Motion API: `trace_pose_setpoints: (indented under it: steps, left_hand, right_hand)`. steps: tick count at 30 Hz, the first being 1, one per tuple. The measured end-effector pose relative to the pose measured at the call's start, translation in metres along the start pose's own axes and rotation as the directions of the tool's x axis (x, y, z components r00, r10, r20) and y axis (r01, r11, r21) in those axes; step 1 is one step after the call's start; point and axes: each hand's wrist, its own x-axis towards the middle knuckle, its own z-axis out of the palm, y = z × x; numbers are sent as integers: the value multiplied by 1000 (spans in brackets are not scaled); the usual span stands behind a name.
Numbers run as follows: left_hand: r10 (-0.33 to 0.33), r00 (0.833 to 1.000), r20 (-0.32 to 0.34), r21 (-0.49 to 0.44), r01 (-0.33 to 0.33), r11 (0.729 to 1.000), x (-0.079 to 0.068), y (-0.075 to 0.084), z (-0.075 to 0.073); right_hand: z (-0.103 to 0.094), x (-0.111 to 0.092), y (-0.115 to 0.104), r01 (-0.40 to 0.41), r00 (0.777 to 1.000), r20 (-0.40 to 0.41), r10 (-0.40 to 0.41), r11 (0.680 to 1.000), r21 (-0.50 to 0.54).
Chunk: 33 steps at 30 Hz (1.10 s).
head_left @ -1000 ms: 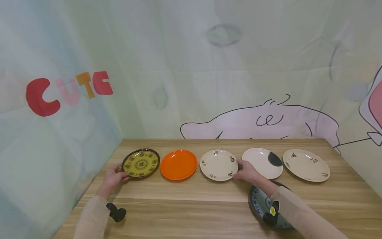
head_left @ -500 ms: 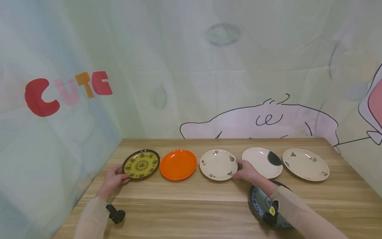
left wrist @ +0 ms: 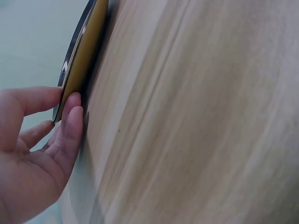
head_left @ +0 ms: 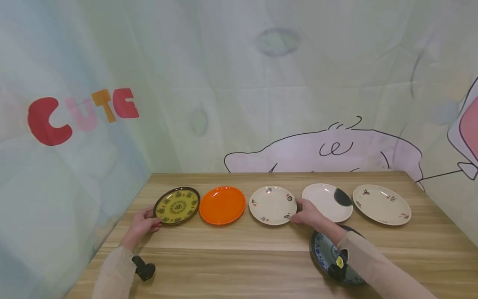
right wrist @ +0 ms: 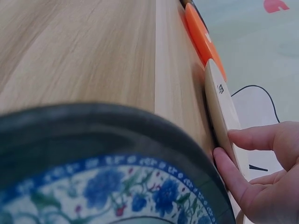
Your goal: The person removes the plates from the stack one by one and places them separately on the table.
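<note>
At the left end of a row of plates lies a yellow-green patterned plate (head_left: 177, 206) with a dark rim. My left hand (head_left: 141, 223) pinches its left edge; the left wrist view has the thumb and fingers on either side of the rim (left wrist: 77, 56). Near the row's middle, a small cream plate (head_left: 273, 206) with little printed motifs has its right edge between the thumb and fingers of my right hand (head_left: 309, 215). The right wrist view shows fingertips at that rim (right wrist: 224, 109). Beneath my right forearm sits a blue floral plate (head_left: 324, 253), partly hidden by the sleeve.
An orange plate (head_left: 222, 206) lies between the two held plates. To the right are a white plate (head_left: 324, 201) with a dark patch and an oval cream plate (head_left: 382, 205). The wooden table (head_left: 224, 270) backs onto a printed curtain (head_left: 209, 83).
The view has shifted very slightly. Both hands stay at the same plate edges, and the plates hold their places.
</note>
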Motion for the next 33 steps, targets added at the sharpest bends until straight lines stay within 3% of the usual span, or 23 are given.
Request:
trace_pose_setpoints:
  steps: [7,13,24,33]
  left_hand:
    - [-9,1000,2,21,9,1000,1,1,-1]
    - [-21,1000,-9,16,21,1000,1,1,0]
    - [-14,1000,-18,4,14,1000,0,2,1]
    - [-2,1000,-9,25,2,1000,1,2,1]
  right_hand:
    - [-1,1,-1,-22,1000,7,22,1000,18]
    - [2,1,-3,-61,998,14,60,985,162]
    - [4,2,-3,-68,995,-46,85,956,284]
    - [0,-4,-6,-88,989,-82,120,945,316]
